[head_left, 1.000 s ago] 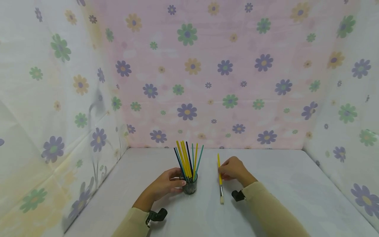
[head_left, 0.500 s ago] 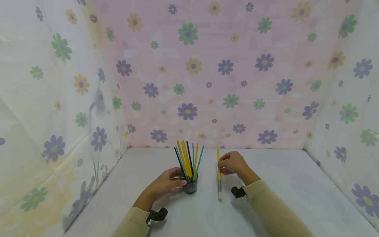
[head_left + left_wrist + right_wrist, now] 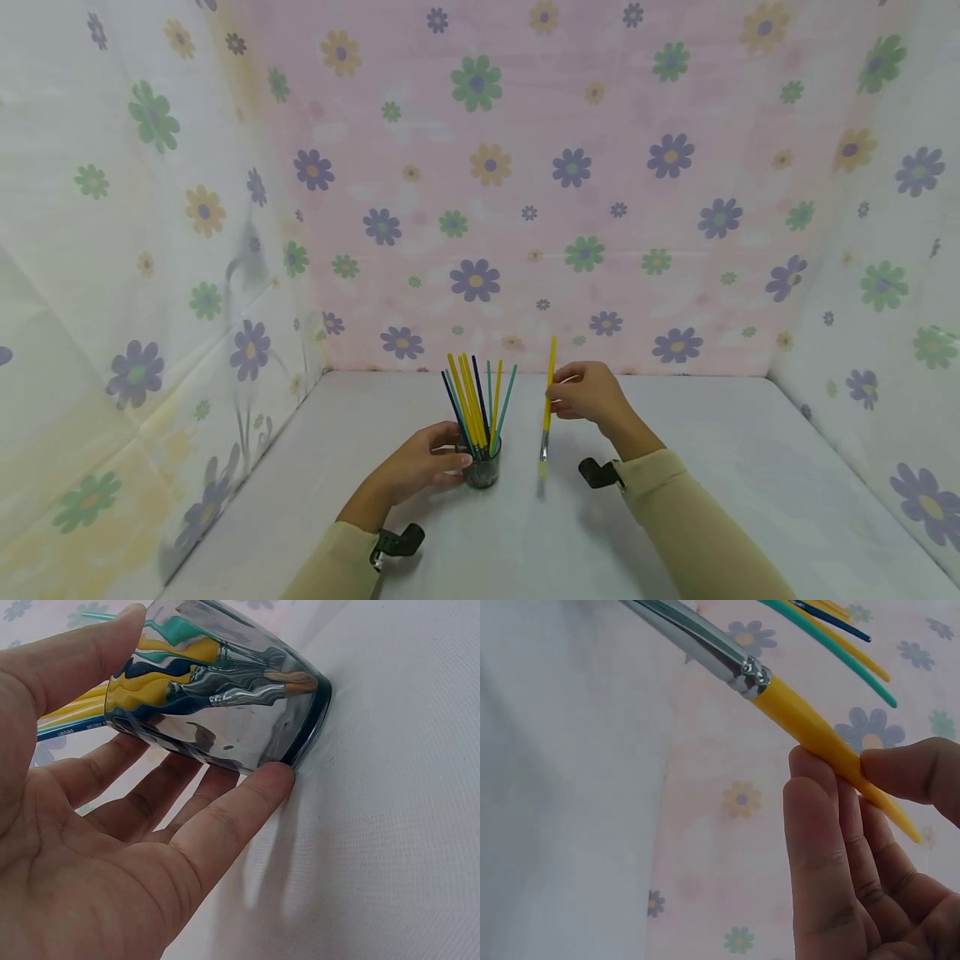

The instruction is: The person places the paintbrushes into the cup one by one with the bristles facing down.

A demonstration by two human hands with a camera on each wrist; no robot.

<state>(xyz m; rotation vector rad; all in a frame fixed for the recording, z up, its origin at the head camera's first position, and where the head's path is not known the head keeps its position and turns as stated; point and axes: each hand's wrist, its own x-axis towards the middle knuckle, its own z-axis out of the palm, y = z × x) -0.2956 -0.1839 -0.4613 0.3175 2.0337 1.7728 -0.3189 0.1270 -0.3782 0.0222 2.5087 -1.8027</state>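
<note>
My left hand (image 3: 416,467) holds a clear drinking glass (image 3: 482,477) that stands on the table. In the left wrist view its thumb and fingers lie on opposite sides of the glass (image 3: 232,739). Several paintbrushes (image 3: 472,408) with yellow, dark blue and turquoise handles lean in it, bristles down. To the right of the glass, my right hand (image 3: 596,396) pinches a yellow paintbrush (image 3: 547,419) by its handle, bristles down above the table. The right wrist view shows thumb and fingertips on the yellow handle (image 3: 799,716) and a silver ferrule (image 3: 705,645); the bristles are out of that view.
A white cloth covers the table (image 3: 712,500). Behind it hangs a pink flowered sheet (image 3: 525,125), with pale flowered sheets (image 3: 67,275) at both sides. Each wrist carries a small black camera (image 3: 401,542).
The right hand has lifted the yellow paintbrush up from the table and moved it slightly left, towards the glass. The brush tilts a little more. The left hand and glass have stayed put.
</note>
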